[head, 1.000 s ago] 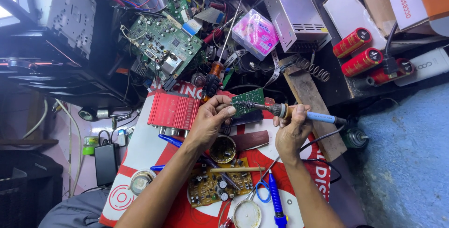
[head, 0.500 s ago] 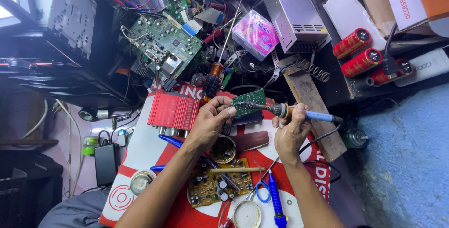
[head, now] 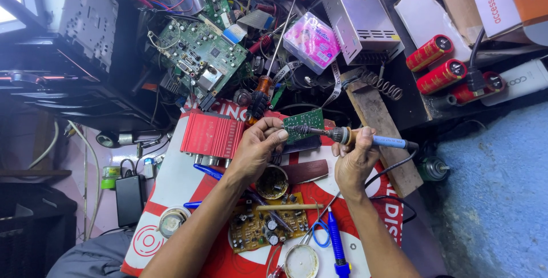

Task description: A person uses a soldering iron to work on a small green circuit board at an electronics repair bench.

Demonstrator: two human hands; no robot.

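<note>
Two hands hold steady, nothing shifted over last second. Left hand (head: 257,149) still pinching small green board (head: 303,125) at bench centre; right hand (head: 354,161) clamped on soldering iron (head: 365,139), tip touching board from 3 o'clock.

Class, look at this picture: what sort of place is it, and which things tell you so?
Most likely an electronics repair bench. The right hand holds a soldering iron to a small green circuit board in the left hand, with more circuit boards and red capacitors piled around.
</note>
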